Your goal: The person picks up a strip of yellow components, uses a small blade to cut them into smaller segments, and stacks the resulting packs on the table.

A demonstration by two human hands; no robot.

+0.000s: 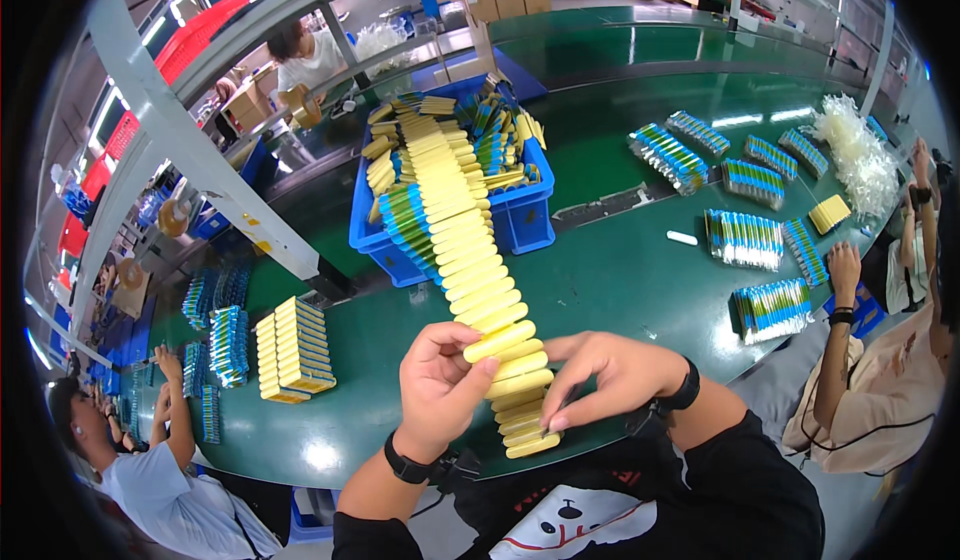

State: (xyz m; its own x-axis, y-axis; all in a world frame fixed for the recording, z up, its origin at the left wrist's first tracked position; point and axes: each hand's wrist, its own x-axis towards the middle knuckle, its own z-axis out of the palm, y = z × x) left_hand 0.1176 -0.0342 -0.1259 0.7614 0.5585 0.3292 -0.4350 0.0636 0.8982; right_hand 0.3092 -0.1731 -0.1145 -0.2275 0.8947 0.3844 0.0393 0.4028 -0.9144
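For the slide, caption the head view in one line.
Left hand and right hand grip a long strip of yellow packets trailing from a blue crate on a green table.

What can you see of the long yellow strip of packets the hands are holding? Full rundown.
The yellow strip of packets is a long chain of flat, glossy, plastic-looking pale yellow sachets overlapping like shingles. It runs from the blue crate down across the green table toward the person. The left hand pinches its left edge near the bottom; the right hand fingers the lowest packets. Its far end lies on the crate's heap.

crate (530,222) behind hands | stack (292,350) left — bundles (745,238) right
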